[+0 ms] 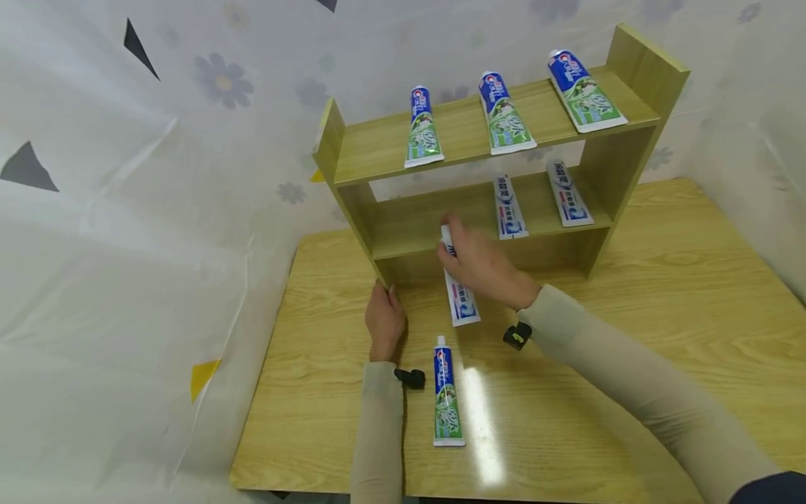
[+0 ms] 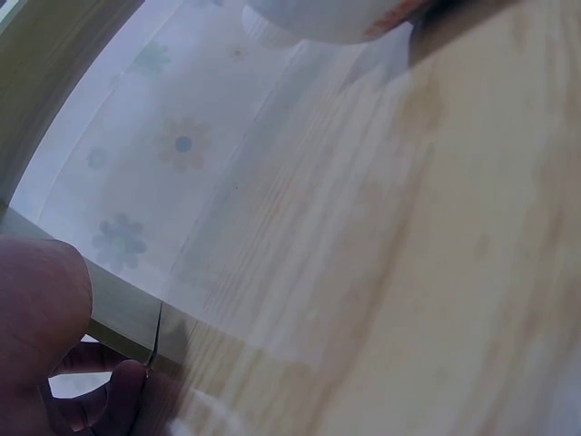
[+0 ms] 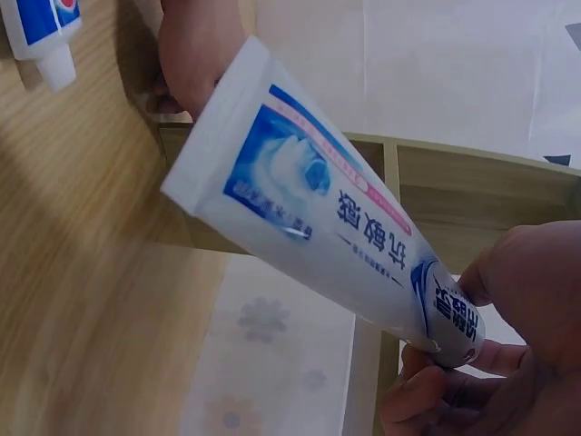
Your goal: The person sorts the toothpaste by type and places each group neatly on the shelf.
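My right hand (image 1: 483,264) pinches a white toothpaste tube (image 1: 462,304) near its cap end, in front of the shelf's middle board. In the right wrist view the blue-and-white label of this white tube (image 3: 309,200) faces the camera, its flat end away from the fingers. With my left hand (image 1: 385,320) I grip the lower left side panel of the wooden shelf (image 1: 403,220); the left wrist view has the thumb and fingers of that left hand (image 2: 41,336) on either side of the panel. A blue-and-green toothpaste tube (image 1: 447,399) lies on the table, cap toward the shelf.
Three blue-and-green tubes (image 1: 506,122) lie along the top board. Two white tubes (image 1: 508,208) lie on the middle board's right part. The shelf stands on a wooden table (image 1: 567,413), with flower-patterned sheeting (image 1: 220,140) behind and to the left.
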A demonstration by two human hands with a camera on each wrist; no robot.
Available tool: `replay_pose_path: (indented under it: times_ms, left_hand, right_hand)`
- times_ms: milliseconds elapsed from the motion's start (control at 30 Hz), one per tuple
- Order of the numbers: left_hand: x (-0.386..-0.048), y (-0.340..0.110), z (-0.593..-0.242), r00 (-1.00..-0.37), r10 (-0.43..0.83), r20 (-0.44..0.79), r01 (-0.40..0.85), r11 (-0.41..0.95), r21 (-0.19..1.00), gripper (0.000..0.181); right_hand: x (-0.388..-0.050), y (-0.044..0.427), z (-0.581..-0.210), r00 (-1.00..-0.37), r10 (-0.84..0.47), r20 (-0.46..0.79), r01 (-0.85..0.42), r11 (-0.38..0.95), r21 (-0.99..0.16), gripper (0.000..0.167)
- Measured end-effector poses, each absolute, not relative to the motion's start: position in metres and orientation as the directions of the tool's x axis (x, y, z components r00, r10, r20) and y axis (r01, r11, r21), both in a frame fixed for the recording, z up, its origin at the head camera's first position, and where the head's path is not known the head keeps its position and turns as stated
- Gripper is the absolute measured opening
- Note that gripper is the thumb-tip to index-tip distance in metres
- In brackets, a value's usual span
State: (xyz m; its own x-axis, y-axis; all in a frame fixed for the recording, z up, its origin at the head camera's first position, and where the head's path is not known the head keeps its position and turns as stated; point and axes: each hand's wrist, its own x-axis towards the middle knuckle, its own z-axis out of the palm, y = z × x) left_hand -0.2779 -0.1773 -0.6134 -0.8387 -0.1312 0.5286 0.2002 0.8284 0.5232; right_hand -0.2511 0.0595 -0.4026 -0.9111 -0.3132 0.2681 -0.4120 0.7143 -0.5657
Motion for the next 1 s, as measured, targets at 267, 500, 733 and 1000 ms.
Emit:
replay_pose_path:
  times_ms: [267,500,733,1000]
  left_hand:
    - [-0.268,-0.172,-0.593,-0.837,-0.118,0.534,0.211,0.831,0.514,0.027]
    - [-0.266,-0.172,-0.593,-0.843,-0.124,0.523,0.198,0.833,0.516,0.03]
    - [-0.274,-0.177,-0.609,-0.862,-0.122,0.492,0.196,0.814,0.546,0.032]
    - [-0.277,-0.179,-0.613,-0.859,-0.137,0.493,0.191,0.807,0.558,0.032]
  right_hand:
    - [-0.294,0.061,-0.411,-0.898,-0.293,0.329,-0.437,0.684,-0.584,0.048]
    - [-0.297,0.052,-0.379,-0.902,-0.3,0.311,-0.431,0.68,-0.594,0.041]
    - [-0.34,0.054,-0.383,-0.945,-0.289,0.15,-0.312,0.673,-0.67,0.042]
    - [-0.342,0.046,-0.355,-0.977,-0.213,-0.032,-0.139,0.736,-0.662,0.051]
